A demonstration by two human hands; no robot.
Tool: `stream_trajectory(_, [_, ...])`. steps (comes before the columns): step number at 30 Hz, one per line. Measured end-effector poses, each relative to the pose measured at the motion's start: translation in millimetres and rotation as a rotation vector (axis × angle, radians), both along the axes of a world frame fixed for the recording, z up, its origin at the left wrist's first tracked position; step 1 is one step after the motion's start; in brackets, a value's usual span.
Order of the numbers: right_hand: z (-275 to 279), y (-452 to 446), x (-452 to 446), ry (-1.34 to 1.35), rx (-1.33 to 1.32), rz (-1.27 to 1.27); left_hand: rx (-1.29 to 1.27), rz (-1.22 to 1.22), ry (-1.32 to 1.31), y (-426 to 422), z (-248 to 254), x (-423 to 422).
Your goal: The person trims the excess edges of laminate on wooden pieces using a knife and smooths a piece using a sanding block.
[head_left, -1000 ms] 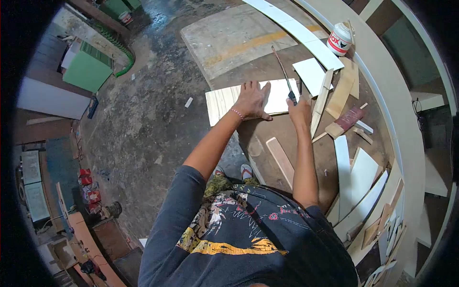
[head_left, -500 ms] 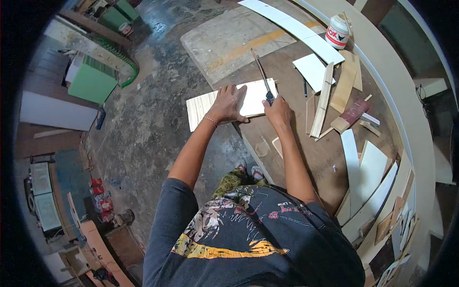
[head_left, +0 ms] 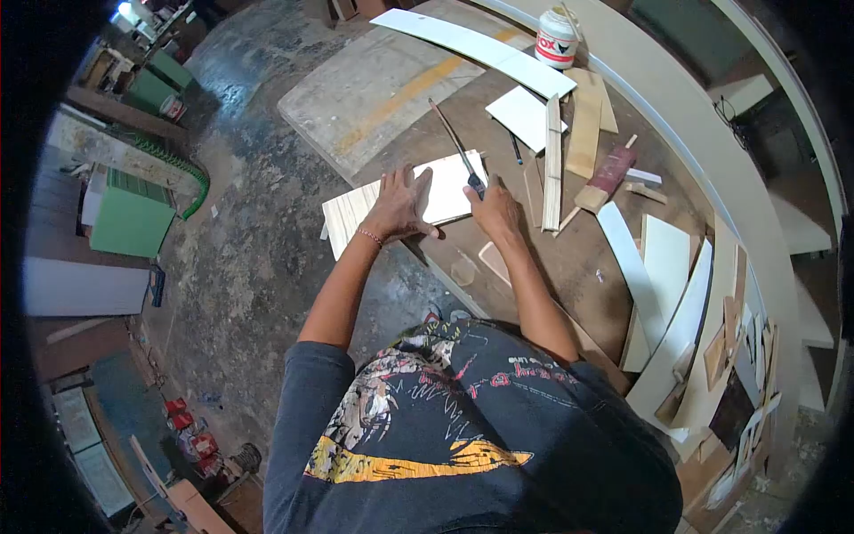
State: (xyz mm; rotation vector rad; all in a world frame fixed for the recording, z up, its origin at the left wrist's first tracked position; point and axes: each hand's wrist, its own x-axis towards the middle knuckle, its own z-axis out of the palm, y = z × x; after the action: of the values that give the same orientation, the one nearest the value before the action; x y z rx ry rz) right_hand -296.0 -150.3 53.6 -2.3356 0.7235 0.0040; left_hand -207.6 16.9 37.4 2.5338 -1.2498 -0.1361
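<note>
A pale wood-grained board (head_left: 347, 212) with a white face lies across the corner of the workbench, its left end jutting past the edge. My left hand (head_left: 400, 206) rests on it, fingers spread and thumb pointing right. In my right hand (head_left: 495, 212) is the dark handle of what looks like a narrow-bladed hand saw (head_left: 452, 132). Its long thin blade crosses the board near the right end and points away from me. My right fingers are closed round the handle. I cannot make out the contact between blade and board.
White strips (head_left: 471, 44) and wood offcuts (head_left: 553, 165) lie on the bench (head_left: 569, 276). A glue tub (head_left: 557, 40) stands at the far side, near a maroon-wrapped block (head_left: 612, 171). A curved pale panel (head_left: 663, 76) borders the bench. Left is concrete floor (head_left: 258, 205) with a green cabinet (head_left: 133, 214).
The view has shifted, so the bench and board appear farther left. Both hands keep nearly the same places on the board and saw; any saw stroke is slight.
</note>
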Motion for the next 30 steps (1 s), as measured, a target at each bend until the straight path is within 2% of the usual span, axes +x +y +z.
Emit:
stream_trajectory(9, [-14, -18, -5, -0.068, 0.008, 0.024, 0.001, 0.01, 0.007, -19, 3, -7])
stream_trajectory(17, [-36, -36, -13, -0.214, -0.014, -0.058, 0.009, 0.038, 0.052, -45, 5, -11])
stream_trajectory(25, [-18, -38, -22, -0.115, -0.043, 0.082, 0.033, 0.145, 0.028, -45, -4, -16])
stream_trajectory(29, [-4, -35, -30, -0.117, -0.031, 0.078, 0.176, 0.195, -0.058, -58, 2, -30])
stream_trajectory(30, [2, -30, -33, -0.114, 0.001, 0.068, 0.099, 0.184, -0.097, -63, -2, -36])
